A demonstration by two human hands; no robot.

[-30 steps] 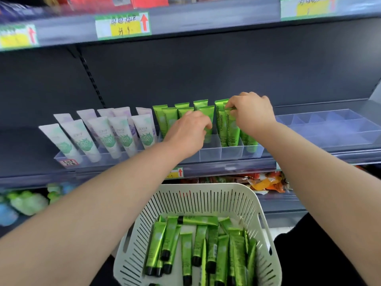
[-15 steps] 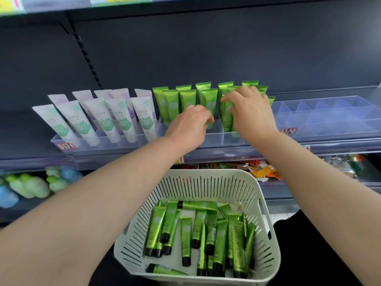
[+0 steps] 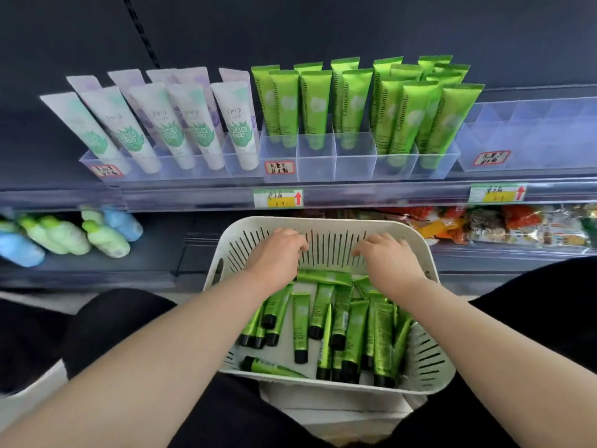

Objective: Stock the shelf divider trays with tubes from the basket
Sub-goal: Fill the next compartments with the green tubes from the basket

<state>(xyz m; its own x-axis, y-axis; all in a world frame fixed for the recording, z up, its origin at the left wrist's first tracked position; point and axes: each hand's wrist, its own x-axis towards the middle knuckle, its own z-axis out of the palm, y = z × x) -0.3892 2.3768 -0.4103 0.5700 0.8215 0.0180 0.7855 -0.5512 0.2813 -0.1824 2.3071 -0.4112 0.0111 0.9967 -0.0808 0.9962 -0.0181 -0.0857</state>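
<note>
A white slotted basket (image 3: 429,360) sits in front of me with several green tubes (image 3: 352,321) lying loose in it. My left hand (image 3: 274,253) and my right hand (image 3: 387,257) hover over the basket's far end, fingers loosely curled, holding nothing. On the shelf above, a clear divider tray (image 3: 355,160) holds several upright green tubes (image 3: 400,111); its right compartments are fuller than its left ones.
Left of it a second tray (image 3: 181,171) holds white and lilac tubes (image 3: 168,124). An empty clear tray (image 3: 529,137) stands at the right. Price labels (image 3: 277,198) line the shelf edge. Bottles (image 3: 106,236) and snack packets (image 3: 504,224) lie on the lower shelf.
Both hands have left the green tubes in the shelf tray and dropped down into the basket. The view has tilted downward.
</note>
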